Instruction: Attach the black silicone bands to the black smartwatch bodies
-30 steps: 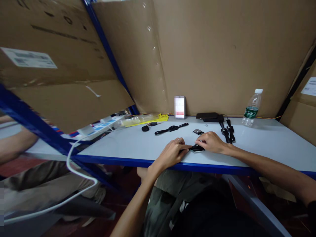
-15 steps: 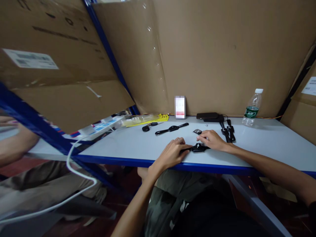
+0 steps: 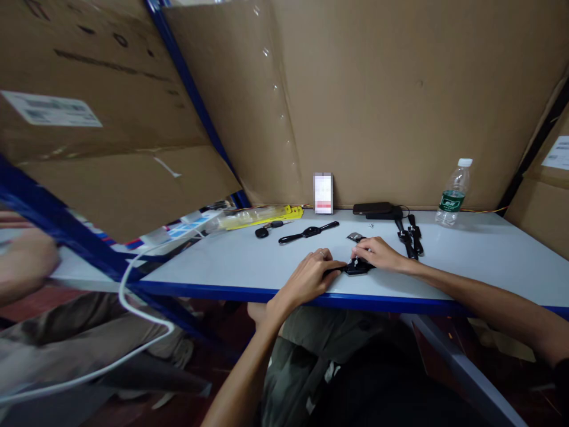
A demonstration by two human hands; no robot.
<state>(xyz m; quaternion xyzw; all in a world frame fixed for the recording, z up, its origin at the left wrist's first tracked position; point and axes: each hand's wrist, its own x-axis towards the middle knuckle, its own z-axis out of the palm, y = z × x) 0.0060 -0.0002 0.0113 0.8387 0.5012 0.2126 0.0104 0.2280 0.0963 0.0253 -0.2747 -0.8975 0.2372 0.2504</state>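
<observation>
On the table near its front edge lies a black spokeshave (image 3: 357, 268), a two-handled shave with a wide middle. My left hand (image 3: 311, 274) is closed around its left handle. Above the middle, my right hand (image 3: 377, 254) is closed in a pinch, fingertips at a small silvery part; what they hold is too small to make out. The right handle is partly hidden beneath that hand. Just beyond the fingers sits a flat metal blade (image 3: 354, 236). A second black spokeshave (image 3: 310, 232) lies farther back to the left.
More black spokeshaves (image 3: 406, 238) lie to the right. Tiny metal bits (image 3: 371, 225), keys (image 3: 262, 232), a phone (image 3: 323, 193), a dark case (image 3: 376, 209), yellow-edged packaging (image 3: 267, 216) and a water bottle (image 3: 453, 193) stand or lie behind. Another person's hand (image 3: 31, 261) is at left.
My right hand has lowered slightly, its fingertips closing in on the spokeshave's middle. My left hand stays on the handle. The other person's hand at left has moved.
</observation>
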